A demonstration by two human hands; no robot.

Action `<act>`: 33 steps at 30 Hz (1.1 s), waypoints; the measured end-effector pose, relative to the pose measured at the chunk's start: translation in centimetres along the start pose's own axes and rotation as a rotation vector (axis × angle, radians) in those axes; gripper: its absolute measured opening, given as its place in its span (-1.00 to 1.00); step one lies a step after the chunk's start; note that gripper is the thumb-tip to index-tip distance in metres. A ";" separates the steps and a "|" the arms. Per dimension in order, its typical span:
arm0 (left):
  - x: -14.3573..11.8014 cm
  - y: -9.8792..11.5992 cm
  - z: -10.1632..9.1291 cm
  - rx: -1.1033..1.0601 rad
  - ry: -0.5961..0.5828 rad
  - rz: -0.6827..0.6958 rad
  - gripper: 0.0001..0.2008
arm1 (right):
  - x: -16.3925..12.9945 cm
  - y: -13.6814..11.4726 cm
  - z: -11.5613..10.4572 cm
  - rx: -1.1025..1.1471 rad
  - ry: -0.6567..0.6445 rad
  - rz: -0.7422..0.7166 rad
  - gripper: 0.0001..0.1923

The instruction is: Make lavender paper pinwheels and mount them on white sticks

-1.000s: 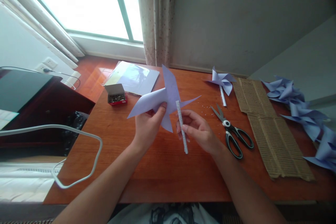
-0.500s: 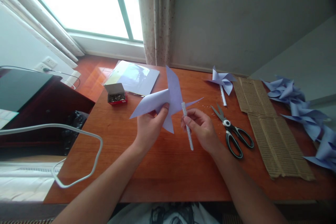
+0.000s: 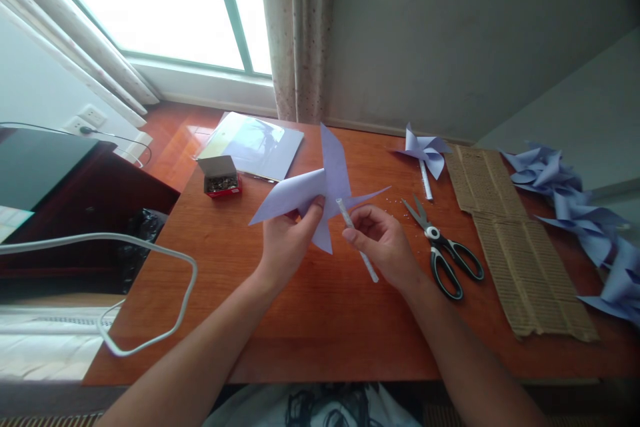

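Observation:
My left hand (image 3: 293, 233) is closed on a pale purple paper pinwheel (image 3: 336, 170), thumb pressed near its centre and blades fanning outward. Between the thumb and fingers of my right hand (image 3: 377, 237) is a thin white paper stick (image 3: 369, 267), tilted with its upper end close to the pinwheel's middle. I cannot tell whether stick and pinwheel touch. Black-handled scissors (image 3: 434, 235) lie partly open to the right of my right hand. Behind them rests another pinwheel (image 3: 424, 147) with a white stick on it.
An open red box (image 3: 223, 183) of small metal pieces stands at the left, near a plastic-covered folder (image 3: 265, 147). Corrugated cardboard (image 3: 525, 267) lies on the right, with several pinwheels (image 3: 585, 220) beyond it. A white cable (image 3: 187, 293) loops over the table's left edge.
My right hand has tilted the stick, its top swinging left toward the pinwheel's centre and its lower end swinging right. My left hand and the pinwheel have hardly moved.

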State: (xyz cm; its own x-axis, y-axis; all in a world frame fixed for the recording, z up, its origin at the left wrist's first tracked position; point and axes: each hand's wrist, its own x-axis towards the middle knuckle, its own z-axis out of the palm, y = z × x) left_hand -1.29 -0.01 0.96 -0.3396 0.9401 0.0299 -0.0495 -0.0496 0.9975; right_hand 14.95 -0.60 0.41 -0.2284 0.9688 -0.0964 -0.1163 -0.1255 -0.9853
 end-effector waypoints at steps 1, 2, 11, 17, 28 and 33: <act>0.0 0.0 0.0 0.010 0.004 -0.001 -0.80 | 0.0 0.1 0.0 -0.005 -0.003 -0.007 -0.66; 0.0 0.0 0.0 0.016 0.007 -0.007 -0.80 | 0.0 0.1 0.0 -0.007 -0.004 -0.015 -0.66; -0.1 0.2 0.1 0.018 -0.008 -0.019 -0.80 | 0.0 0.3 -0.3 -0.015 -0.020 0.016 -0.63; -0.1 0.3 0.1 0.030 0.003 -0.018 -0.80 | -0.2 0.4 -0.4 0.029 -0.015 -0.034 -0.48; -0.1 0.3 0.3 0.014 0.015 -0.032 -0.79 | -0.3 0.0 -0.7 0.136 -0.114 -0.018 -0.65; -0.2 0.4 0.3 0.028 0.003 -0.028 -0.80 | -0.3 -0.1 -0.6 0.170 -0.117 -0.010 -0.71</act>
State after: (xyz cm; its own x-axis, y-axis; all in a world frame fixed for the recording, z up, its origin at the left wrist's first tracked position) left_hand -1.01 -0.11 1.42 -0.3413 0.9399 0.0013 -0.0328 -0.0133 0.9994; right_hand 15.64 -0.75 0.45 -0.3360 0.9399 -0.0603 -0.2783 -0.1603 -0.9470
